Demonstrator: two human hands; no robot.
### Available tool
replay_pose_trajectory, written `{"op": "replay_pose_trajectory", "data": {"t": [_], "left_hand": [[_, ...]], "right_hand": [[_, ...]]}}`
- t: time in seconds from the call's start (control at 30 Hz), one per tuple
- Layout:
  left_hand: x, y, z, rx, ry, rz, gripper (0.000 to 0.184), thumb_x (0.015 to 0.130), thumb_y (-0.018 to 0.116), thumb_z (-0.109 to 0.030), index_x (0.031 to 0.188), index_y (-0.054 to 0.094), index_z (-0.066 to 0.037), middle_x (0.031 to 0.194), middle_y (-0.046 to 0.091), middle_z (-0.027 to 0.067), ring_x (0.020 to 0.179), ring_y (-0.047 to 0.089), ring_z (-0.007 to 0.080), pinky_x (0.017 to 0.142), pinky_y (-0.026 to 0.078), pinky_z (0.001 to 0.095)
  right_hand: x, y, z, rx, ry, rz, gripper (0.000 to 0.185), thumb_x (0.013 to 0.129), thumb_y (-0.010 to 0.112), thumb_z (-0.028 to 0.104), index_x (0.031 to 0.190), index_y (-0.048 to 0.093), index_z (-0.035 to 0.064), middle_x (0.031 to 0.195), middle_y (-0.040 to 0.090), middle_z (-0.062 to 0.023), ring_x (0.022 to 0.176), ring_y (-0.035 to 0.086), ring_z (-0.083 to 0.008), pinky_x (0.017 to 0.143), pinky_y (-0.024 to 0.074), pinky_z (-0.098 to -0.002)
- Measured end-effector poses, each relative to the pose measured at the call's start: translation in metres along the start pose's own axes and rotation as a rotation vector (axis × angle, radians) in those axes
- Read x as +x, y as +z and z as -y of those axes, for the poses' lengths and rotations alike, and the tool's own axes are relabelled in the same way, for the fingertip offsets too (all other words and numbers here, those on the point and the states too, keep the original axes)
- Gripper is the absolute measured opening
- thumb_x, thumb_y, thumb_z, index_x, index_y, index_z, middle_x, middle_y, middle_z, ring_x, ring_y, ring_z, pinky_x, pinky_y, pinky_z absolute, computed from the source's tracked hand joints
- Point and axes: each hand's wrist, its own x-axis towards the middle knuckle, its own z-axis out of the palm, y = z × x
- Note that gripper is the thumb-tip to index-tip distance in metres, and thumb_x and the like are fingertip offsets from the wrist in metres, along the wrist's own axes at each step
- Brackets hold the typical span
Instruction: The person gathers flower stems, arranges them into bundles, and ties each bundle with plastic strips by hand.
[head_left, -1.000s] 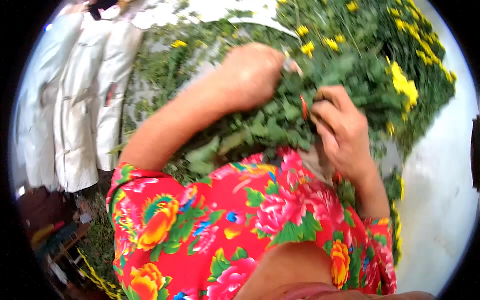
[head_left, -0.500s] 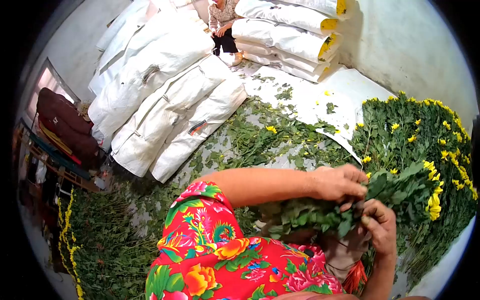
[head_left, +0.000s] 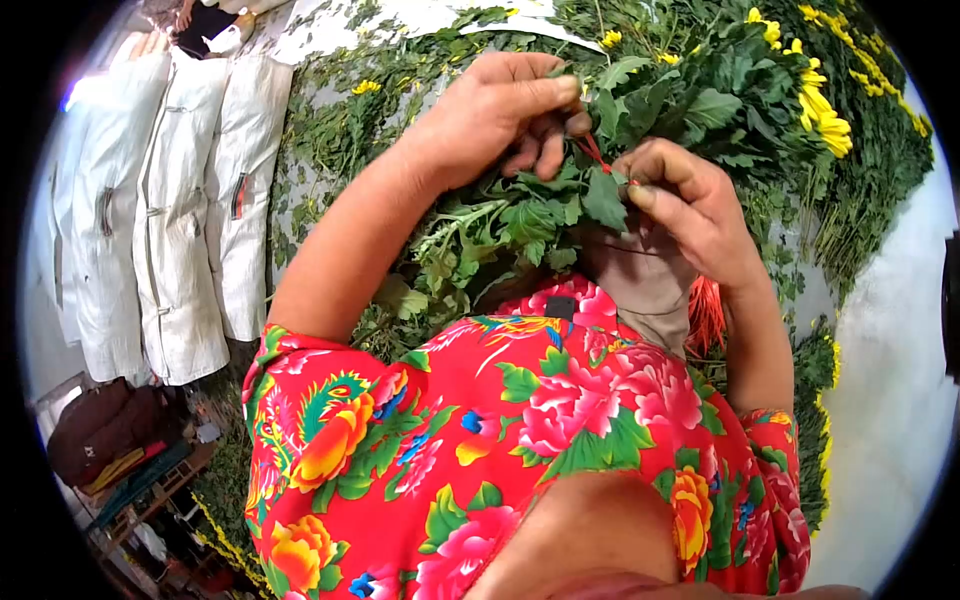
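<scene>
A leafy bunch of yellow chrysanthemums (head_left: 715, 112) lies across my lap, its flower heads pointing to the upper right. A thin red string (head_left: 594, 150) runs over its stems between my hands. My left hand (head_left: 510, 112) is closed at the upper side of the bunch, pinching the string between thumb and fingers. Close by on the right, my right hand (head_left: 690, 200) pinches the string's other part at its fingertips. Leaves partly hide the stems and the string's path around them. A tuft of red strings (head_left: 707, 315) hangs beside my right forearm.
White woven sacks (head_left: 180, 220) lie at the left. Cut stems and leaves (head_left: 350, 130) litter the floor ahead. More yellow chrysanthemums (head_left: 870, 80) are piled at the upper right, near a pale wall (head_left: 880, 400). Another person (head_left: 205, 22) sits at the upper left, partly out of view.
My view has turned and tilted downward, so the sacks now appear farther left. My hands have moved apart, and the red string now shows between them.
</scene>
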Motion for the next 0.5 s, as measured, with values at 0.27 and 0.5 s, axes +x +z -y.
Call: {"op": "replay_pose_trajectory", "data": {"t": [0.27, 0.5], "left_hand": [[-0.003, 0.017, -0.012, -0.010, 0.037, 0.030, 0.024, 0.097, 0.058, -0.024, 0.098, 0.062, -0.001, 0.086, 0.065, 0.0053, 0.073, 0.065, 0.0118, 0.063, 0.056, 0.0257], [0.005, 0.027, 0.021, 0.437, 0.255, -0.069, 0.015, 0.085, 0.071, -0.003, 0.099, 0.065, 0.001, 0.089, 0.067, 0.0009, 0.077, 0.061, 0.0054, 0.068, 0.052, 0.0229]], "right_hand": [[0.008, -0.001, 0.036, -0.275, -0.141, -0.141, 0.004, 0.089, 0.060, 0.002, 0.093, 0.061, 0.0010, 0.088, 0.061, -0.0044, 0.071, 0.059, -0.0143, 0.062, 0.0472, -0.0245], [0.034, 0.006, 0.019, -0.939, -0.595, -0.208, 0.017, 0.079, 0.064, -0.004, 0.094, 0.060, 0.0003, 0.098, 0.064, -0.0128, 0.083, 0.065, -0.0311, 0.068, 0.0525, -0.0350]]}}
